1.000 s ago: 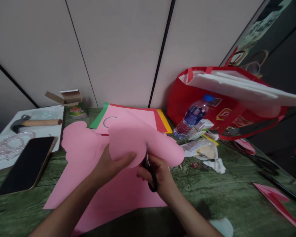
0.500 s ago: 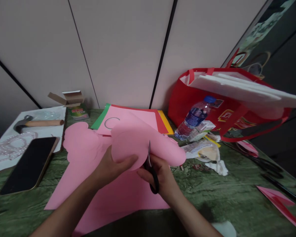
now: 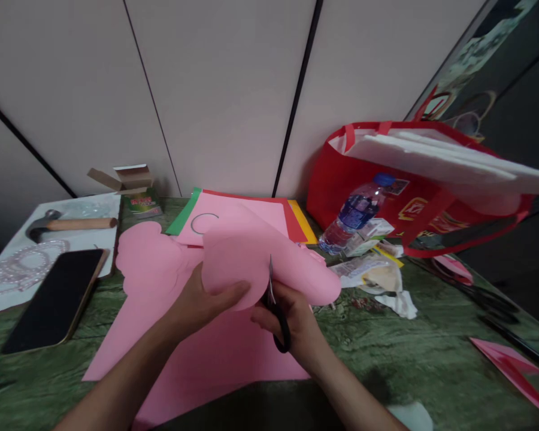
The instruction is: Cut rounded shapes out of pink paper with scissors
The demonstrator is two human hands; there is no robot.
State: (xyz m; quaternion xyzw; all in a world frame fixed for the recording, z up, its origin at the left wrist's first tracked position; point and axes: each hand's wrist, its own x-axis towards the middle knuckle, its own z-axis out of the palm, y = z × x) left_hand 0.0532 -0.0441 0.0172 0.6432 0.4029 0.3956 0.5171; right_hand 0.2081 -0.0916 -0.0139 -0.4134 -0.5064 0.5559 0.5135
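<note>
My left hand (image 3: 213,302) grips a sheet of pink paper (image 3: 236,260) by its near edge, thumb on top and the other fingers hidden beneath. In my right hand (image 3: 291,311) is a pair of black-handled scissors (image 3: 279,323), their blades pointing away from me at a cut in the paper. To the right of the blades the sheet curls over into a rounded roll. More pink paper (image 3: 233,353) lies flat under both hands, and a pink piece with a scalloped edge (image 3: 148,254) rests to the left.
Left stand a phone (image 3: 56,299), a hammer (image 3: 78,224), clear beads (image 3: 24,266) and an opened small box (image 3: 144,202). Coloured sheets (image 3: 303,221) lie against the wall. Right are a water bottle (image 3: 354,215), a red bag (image 3: 386,191), scraps (image 3: 399,304) and another pair of scissors (image 3: 489,302).
Almost nothing differs. The scissors and the curled paper have shifted very slightly; both hands keep their hold.
</note>
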